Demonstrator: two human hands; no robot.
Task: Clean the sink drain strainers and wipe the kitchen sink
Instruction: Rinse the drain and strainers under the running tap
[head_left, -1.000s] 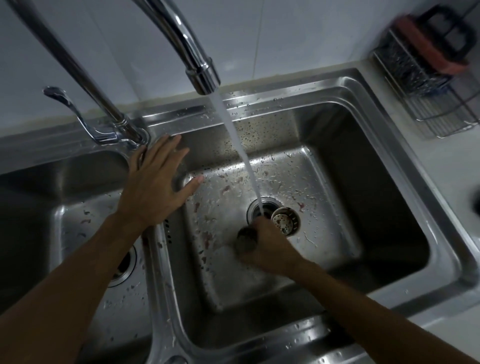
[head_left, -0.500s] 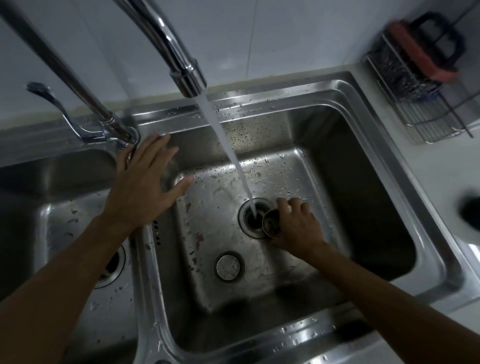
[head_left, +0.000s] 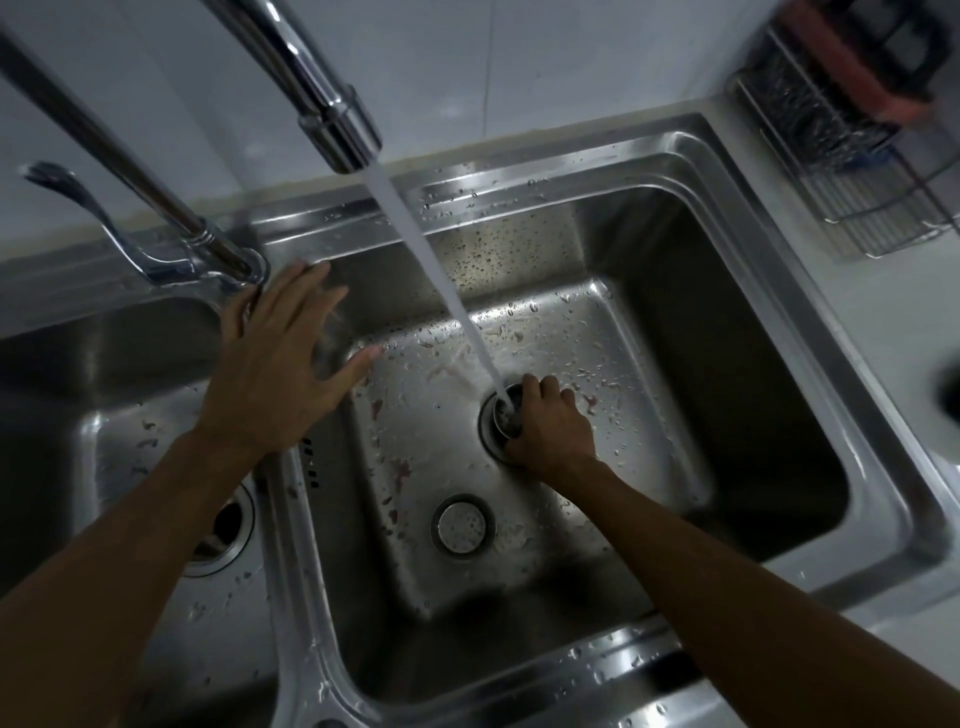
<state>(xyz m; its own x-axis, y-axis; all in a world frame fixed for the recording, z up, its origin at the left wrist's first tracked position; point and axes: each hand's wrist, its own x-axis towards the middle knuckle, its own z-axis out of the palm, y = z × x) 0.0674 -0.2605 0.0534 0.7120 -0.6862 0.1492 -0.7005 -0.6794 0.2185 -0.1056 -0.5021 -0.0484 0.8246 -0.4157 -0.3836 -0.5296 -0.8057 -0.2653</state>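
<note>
Head view: rinsing step underway.
Right hand (head_left: 553, 428): closing around strainer basket (head_left: 506, 418), tilting it under water stream (head_left: 441, 291) over drain, sink (head_left: 649, 156) floor centre.
Left hand (head_left: 275, 358): resting spread, empty, on divider.
Next: probably turning basket, flushing residue.

Dim light – pale tiled wall (head_left: 493, 62), white counter (head_left: 883, 312) w/ wire rack (head_left: 852, 171).

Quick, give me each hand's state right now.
Left hand: open, flat on the sink divider.
Right hand: closed on the strainer under the water.
</note>
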